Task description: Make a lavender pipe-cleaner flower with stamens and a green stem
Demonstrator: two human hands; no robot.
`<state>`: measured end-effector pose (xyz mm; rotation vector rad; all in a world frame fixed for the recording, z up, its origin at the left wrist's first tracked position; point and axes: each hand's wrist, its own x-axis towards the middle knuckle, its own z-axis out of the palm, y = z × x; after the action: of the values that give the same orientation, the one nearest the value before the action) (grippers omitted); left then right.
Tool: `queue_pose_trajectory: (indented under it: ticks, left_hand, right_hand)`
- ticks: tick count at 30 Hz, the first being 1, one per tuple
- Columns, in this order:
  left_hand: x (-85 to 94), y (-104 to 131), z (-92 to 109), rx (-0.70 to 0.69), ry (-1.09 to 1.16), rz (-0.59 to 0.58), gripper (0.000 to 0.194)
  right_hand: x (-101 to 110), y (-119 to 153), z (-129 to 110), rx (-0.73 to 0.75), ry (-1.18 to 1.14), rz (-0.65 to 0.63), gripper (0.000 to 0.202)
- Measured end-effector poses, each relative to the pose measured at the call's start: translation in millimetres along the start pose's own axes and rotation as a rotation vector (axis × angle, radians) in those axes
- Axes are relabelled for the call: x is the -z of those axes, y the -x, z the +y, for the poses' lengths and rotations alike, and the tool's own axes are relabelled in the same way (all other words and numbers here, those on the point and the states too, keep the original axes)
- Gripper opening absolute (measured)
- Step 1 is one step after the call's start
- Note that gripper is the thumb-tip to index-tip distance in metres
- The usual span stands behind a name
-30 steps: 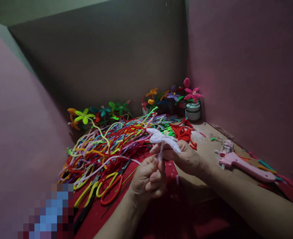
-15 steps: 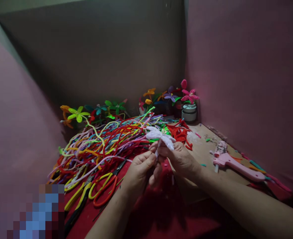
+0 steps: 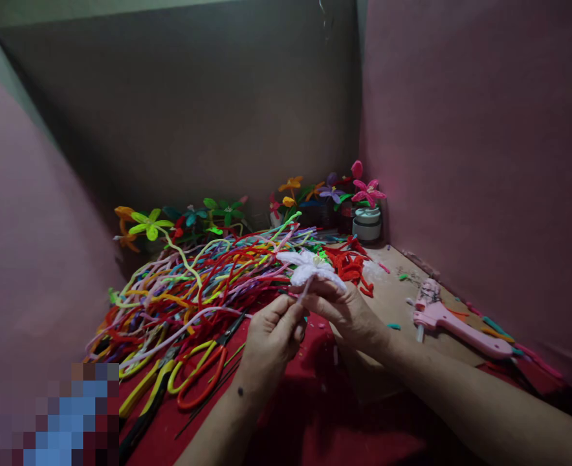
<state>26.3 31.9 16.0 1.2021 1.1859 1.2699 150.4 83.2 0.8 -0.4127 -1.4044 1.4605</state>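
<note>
A white pipe-cleaner flower (image 3: 310, 268) with several petals and a pale yellowish centre is held up over the near side of the work surface. My left hand (image 3: 279, 327) is closed, pinching the thin pale stem (image 3: 305, 291) below the petals. Close against the flower's underside, my right hand (image 3: 351, 314) grips it with thumb and fingers; some of its fingertips are hidden behind the petals and stem. Behind the flower lies a large heap of multicoloured pipe cleaners (image 3: 208, 272).
Scissors (image 3: 213, 369) with red and yellow handles and yellow-black pliers (image 3: 154, 382) lie left. A pink glue gun (image 3: 455, 327) rests on the brown board (image 3: 387, 259) at right, near red pipe-cleaner pieces (image 3: 349, 265). Finished flowers (image 3: 151, 224) stand along the back wall.
The flower has tilted and turned, its petals now spread more openly. My left hand has shifted slightly down the stem, and my right hand's fingers have moved in under the petals.
</note>
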Motion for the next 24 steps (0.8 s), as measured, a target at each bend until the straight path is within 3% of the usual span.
queue_pose_trajectory:
  ticks: [3, 10, 16, 20, 24]
  left_hand:
    - [0.8, -1, 2, 0.062, 0.142, -0.078, 0.029]
    - [5.1, -3, -5, 0.122, 0.436, -0.237, 0.015]
    - [5.9, -1, -10, 0.179, 0.623, -0.381, 0.021]
    - [7.1, -3, -9, 0.187, 0.562, -0.369, 0.021]
    - [4.9, -3, -2, 0.087, 0.246, -0.245, 0.023]
  right_hand:
    - [2, 0, -5, -0.022, 0.077, -0.007, 0.018]
    - [9, -4, -1, -0.023, 0.022, -0.089, 0.017]
    - [10, -2, -2, -0.007, 0.069, -0.107, 0.017]
    - [5, -2, -3, -0.022, 0.017, -0.046, 0.015]
    - [5, -3, 2, -0.019, -0.041, -0.019, 0.016]
